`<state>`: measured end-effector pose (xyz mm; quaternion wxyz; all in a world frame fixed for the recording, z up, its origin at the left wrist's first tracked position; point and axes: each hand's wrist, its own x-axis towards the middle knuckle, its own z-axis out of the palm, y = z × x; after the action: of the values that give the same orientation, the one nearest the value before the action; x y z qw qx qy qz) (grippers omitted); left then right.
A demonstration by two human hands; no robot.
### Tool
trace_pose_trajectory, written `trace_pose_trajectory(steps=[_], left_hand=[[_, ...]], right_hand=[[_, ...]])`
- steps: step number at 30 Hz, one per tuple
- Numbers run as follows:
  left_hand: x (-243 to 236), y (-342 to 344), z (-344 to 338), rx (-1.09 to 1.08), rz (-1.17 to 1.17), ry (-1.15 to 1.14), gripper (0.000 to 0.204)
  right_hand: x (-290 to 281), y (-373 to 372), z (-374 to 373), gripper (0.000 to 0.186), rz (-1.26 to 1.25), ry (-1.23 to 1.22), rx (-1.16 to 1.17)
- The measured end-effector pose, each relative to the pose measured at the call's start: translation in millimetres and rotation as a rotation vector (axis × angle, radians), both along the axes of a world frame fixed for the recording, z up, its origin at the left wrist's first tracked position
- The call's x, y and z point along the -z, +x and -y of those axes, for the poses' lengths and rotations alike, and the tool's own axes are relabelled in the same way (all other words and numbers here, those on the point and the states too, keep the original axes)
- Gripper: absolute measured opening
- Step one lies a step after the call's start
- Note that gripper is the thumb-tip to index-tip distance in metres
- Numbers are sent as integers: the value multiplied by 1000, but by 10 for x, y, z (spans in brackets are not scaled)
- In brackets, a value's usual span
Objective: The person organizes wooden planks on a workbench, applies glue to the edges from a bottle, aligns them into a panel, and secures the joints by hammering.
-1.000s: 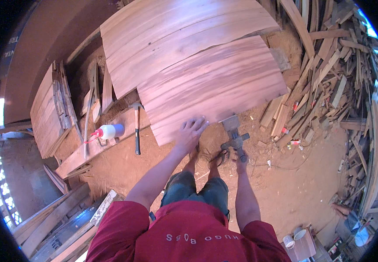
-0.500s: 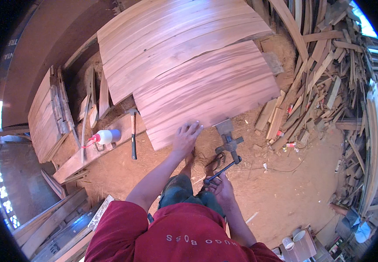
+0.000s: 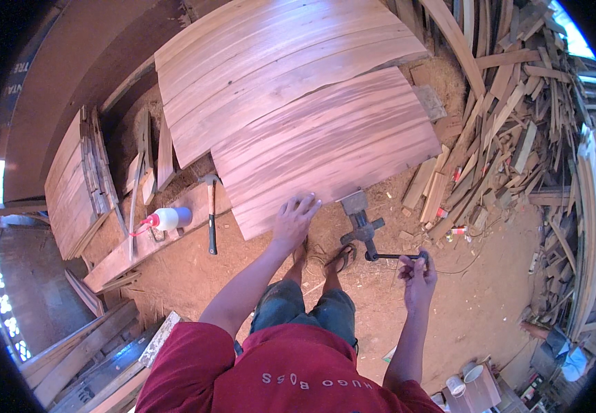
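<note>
My left hand (image 3: 294,221) lies on the near edge of a reddish wooden panel (image 3: 332,141), its fingers spread. To the right of that hand, a dark metal clamp (image 3: 362,228) sits against the same edge. A thin crank handle (image 3: 393,257) sticks out to the right from the clamp's near end. At the handle's outer end, my right hand (image 3: 418,281) has its fingers closed on it. Whatever the clamp grips beneath the panel is hidden.
Left of the panel, a claw hammer (image 3: 212,213) and a white glue bottle with a red cap (image 3: 168,218) rest on a plank (image 3: 108,267). A larger panel (image 3: 270,65) lies beyond. Scrap wood (image 3: 511,131) is heaped at the right.
The crank handle has swung from pointing toward me at lower left to pointing right. My right hand has moved right with it. The left hand stays nearly in place.
</note>
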<state>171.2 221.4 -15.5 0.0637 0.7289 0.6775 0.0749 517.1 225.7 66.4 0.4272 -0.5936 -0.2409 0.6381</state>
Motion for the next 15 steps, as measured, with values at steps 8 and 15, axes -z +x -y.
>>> trace_pose_trajectory(steps=[8,15], left_hand=[[8,27,0,0,1,13,52],[28,13,17,-10,-3,6,50]], right_hand=[[982,337,-548,52,387,102,223],[2009,171,-632,37,559,217,179]])
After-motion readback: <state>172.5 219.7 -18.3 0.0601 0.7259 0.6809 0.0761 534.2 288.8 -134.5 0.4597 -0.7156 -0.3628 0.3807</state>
